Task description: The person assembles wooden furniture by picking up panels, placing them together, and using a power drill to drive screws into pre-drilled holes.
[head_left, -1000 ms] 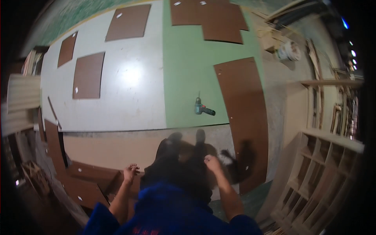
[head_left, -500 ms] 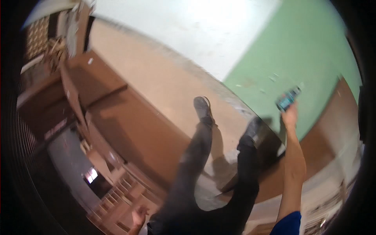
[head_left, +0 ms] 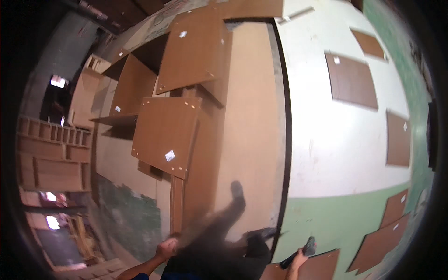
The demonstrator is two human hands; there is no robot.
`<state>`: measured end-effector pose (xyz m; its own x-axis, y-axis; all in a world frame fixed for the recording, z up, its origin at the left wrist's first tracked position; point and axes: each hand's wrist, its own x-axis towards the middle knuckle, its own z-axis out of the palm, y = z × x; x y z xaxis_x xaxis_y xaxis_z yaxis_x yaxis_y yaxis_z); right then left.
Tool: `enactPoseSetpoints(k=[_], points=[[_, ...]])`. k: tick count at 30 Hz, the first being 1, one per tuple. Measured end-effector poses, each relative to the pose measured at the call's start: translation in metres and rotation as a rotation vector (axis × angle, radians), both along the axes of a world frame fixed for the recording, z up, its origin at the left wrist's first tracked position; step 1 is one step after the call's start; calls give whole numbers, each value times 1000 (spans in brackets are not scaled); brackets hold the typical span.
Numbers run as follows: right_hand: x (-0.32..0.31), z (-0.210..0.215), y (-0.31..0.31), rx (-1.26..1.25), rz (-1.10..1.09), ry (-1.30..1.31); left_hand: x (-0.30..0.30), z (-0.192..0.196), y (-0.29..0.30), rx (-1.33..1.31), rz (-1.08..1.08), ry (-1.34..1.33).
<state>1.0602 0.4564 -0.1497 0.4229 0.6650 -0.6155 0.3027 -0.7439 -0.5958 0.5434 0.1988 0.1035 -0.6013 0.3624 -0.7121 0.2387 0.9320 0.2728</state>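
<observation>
Right hand (head_left: 298, 258) grips dark cordless drill (head_left: 298, 251), low over green floor (head_left: 336, 224). Left hand (head_left: 166, 248) loosely curled, holding nothing, below brown rectangular fibreboard panel (head_left: 165, 135) bearing small white rectangular label (head_left: 170, 155). Workshop floor partly white (head_left: 336, 154).

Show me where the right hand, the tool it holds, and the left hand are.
right hand (head_left: 297, 258), head view, on the knuckles.
drill (head_left: 303, 247), head view, on its dark body above the hand.
left hand (head_left: 166, 248), head view, on the back of the hand.
</observation>
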Motion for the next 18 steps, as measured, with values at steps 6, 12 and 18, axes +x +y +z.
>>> enactPoseSetpoints(k=[6,12,18], points=[[-167,226,121,309,318,181,-41,-112,0,531,406,3],[-366,302,228,-41,522,377,-139,-52,155,590,545,2],[-528,306,287,-125,778,480,-223,-79,239,716,700,134]])
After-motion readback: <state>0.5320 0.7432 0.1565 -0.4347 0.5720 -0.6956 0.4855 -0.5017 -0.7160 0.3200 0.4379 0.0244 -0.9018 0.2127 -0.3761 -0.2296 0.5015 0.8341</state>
